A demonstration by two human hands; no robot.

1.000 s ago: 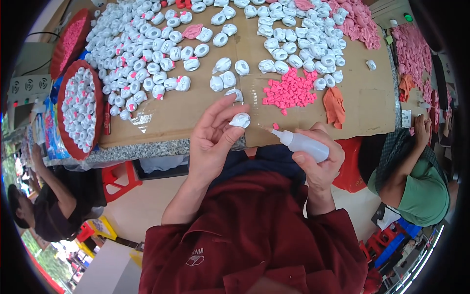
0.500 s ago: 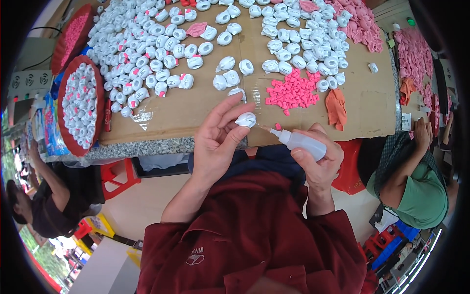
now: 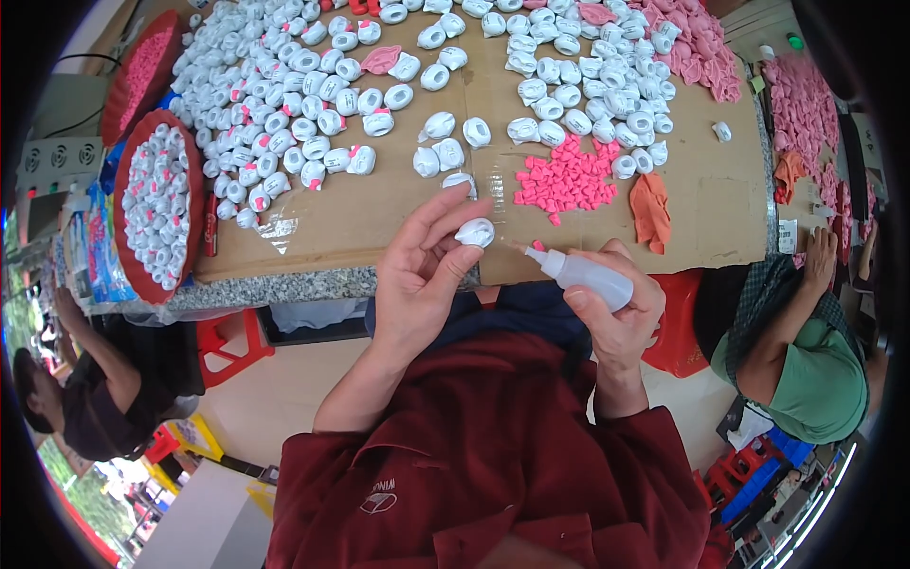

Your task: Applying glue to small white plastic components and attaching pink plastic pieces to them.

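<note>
Between the thumb and fingers of my left hand (image 3: 422,270) is a small white hollow figure head (image 3: 475,232), held up over the table's front edge. My right hand (image 3: 621,308) is wrapped round a translucent squeeze bottle (image 3: 592,277), whose thin nozzle points left toward the white head, a short gap away. Just beyond the bottle lies a heap of small bright pink pieces (image 3: 567,175), with a couple of loose ones nearer me. An orange cloth-like piece (image 3: 650,212) rests to the right of this heap.
Many white heads (image 3: 284,104), some with pink bits, cover the cardboard-topped table (image 3: 351,228). A red bowl (image 3: 197,209) of white heads stands at left, a red bowl of pink pieces (image 3: 147,71) behind it. Pink parts (image 3: 697,47) pile up far right. People sit on both sides.
The squeeze bottle's nozzle has drawn back slightly to the right, away from the white head. My left hand stays almost in place, the head turned a little.
</note>
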